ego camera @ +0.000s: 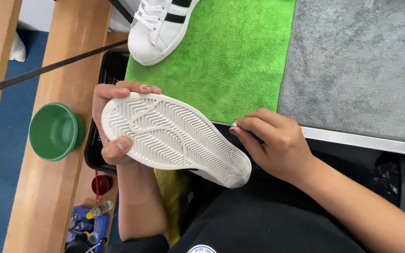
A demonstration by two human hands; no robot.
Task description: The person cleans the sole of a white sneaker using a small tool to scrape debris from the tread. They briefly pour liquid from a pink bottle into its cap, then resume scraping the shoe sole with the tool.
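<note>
My left hand (113, 122) clamps the white shoe (176, 138) sole-up for access, while my right hand (270, 143) pinches something small and white at its edge.

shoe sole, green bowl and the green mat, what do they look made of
Shoe sole: looks like off-white matte rubber, moulded in a zigzag tread. Green bowl: probably plastic, smooth with a slight sheen and even colour. Green mat: looks like a soft pile cloth, perhaps microfibre towelling, with a fuzzy, napped surface. The left hand grips the sole's toe end.
</note>
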